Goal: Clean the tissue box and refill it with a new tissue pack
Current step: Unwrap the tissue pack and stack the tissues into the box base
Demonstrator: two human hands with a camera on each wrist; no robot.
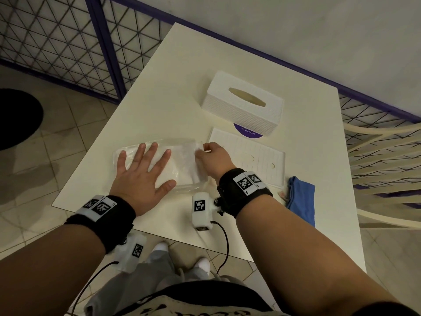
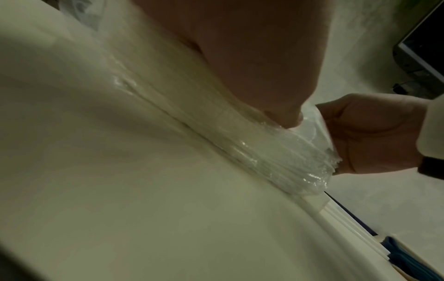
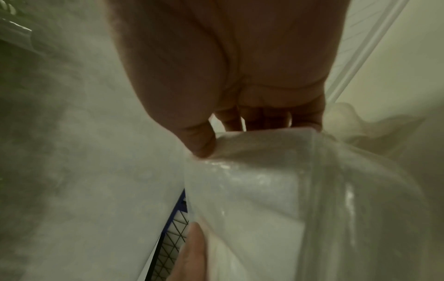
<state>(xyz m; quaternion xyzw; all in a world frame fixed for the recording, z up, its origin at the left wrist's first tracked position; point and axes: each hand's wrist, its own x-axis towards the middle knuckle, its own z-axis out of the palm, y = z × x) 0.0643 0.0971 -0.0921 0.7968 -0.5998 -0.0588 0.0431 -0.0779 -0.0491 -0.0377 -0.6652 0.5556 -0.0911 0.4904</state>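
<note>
A tissue pack (image 1: 182, 165) in clear plastic wrap lies on the white table (image 1: 164, 92) in front of me. My left hand (image 1: 142, 174) presses flat on it with fingers spread. My right hand (image 1: 213, 156) pinches the wrap at the pack's right end; the right wrist view shows thumb and fingers on the plastic wrap (image 3: 252, 171). The left wrist view shows the crinkled plastic wrap (image 2: 276, 152) and my right hand (image 2: 374, 133) at its end. The white tissue box (image 1: 243, 103) stands farther back, top slot up. Its flat white base panel (image 1: 255, 156) lies just right of the pack.
A blue cloth (image 1: 301, 199) lies at the table's right front edge. A purple round sticker (image 1: 247, 133) shows under the box. A cream chair (image 1: 387, 156) stands at the right. Wire mesh fencing (image 1: 57, 42) runs behind the table.
</note>
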